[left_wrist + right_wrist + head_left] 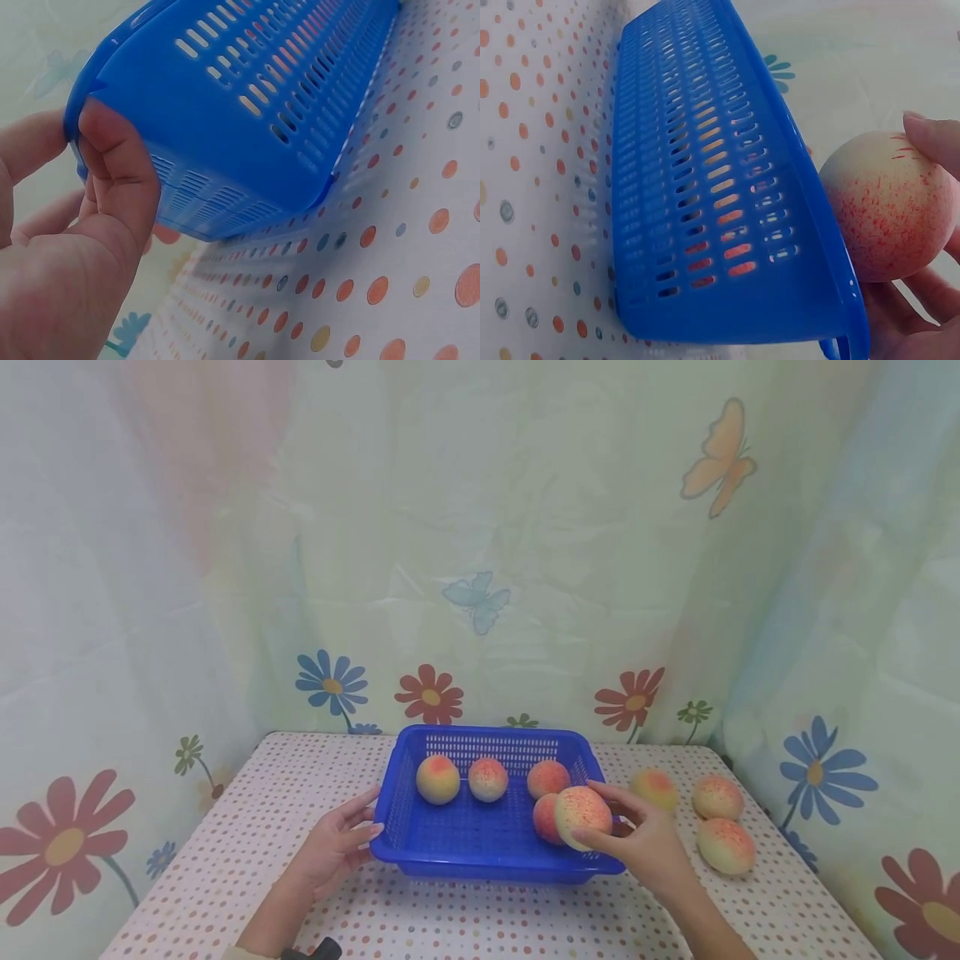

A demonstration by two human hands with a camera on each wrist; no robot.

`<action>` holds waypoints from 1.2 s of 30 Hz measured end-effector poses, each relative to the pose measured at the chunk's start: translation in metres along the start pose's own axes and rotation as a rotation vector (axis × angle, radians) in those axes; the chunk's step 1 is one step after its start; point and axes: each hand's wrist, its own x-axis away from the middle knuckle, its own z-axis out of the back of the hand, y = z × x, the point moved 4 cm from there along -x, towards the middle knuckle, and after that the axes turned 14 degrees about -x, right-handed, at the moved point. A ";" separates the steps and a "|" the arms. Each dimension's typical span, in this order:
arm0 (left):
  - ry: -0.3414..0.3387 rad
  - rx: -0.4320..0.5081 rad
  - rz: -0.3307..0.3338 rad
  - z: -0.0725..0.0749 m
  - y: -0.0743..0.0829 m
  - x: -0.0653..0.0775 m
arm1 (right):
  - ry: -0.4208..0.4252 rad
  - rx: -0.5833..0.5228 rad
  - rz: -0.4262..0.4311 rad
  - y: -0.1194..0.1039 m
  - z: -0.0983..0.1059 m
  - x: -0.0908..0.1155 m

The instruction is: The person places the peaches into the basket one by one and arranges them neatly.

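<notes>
A blue plastic basket (495,870) with slotted sides stands on the table, several peaches inside it, among them a yellowish peach (438,779) at the left. My left hand (337,843) grips the basket's left rim; in the left wrist view its fingers (120,154) curl around the rim. With my right hand (641,839) I hold a pale, red-speckled peach (583,818) between thumb and fingers, over the basket's right front corner. In the head view this peach partly covers a redder peach (547,818) in the basket. The right wrist view shows the held peach (892,206) right at the rim.
Right of the basket lie three more peaches: a yellow-orange one (655,789) partly behind my right hand, a speckled one (717,797) and another (726,847) in front of it. A dotted cloth (300,777) covers the table. Flowered curtains (480,527) hang behind and at both sides.
</notes>
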 end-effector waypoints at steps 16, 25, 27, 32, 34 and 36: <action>-0.032 -0.002 -0.019 -0.002 0.001 0.002 | -0.088 0.012 0.007 -0.002 -0.031 -0.023; -0.028 -0.004 -0.017 -0.003 0.002 0.003 | -0.131 -0.103 -0.064 0.002 -0.046 -0.033; -0.029 -0.004 -0.018 -0.003 0.002 0.003 | -0.134 -0.081 -0.064 0.002 -0.048 -0.036; -0.025 -0.002 -0.016 -0.003 0.003 0.003 | -0.162 -0.038 -0.030 0.001 -0.053 -0.042; -0.023 -0.002 -0.016 -0.003 0.004 0.003 | -0.169 -0.012 -0.010 0.000 -0.056 -0.044; -0.020 -0.002 -0.016 -0.003 0.004 0.004 | -0.177 0.007 0.006 0.000 -0.058 -0.047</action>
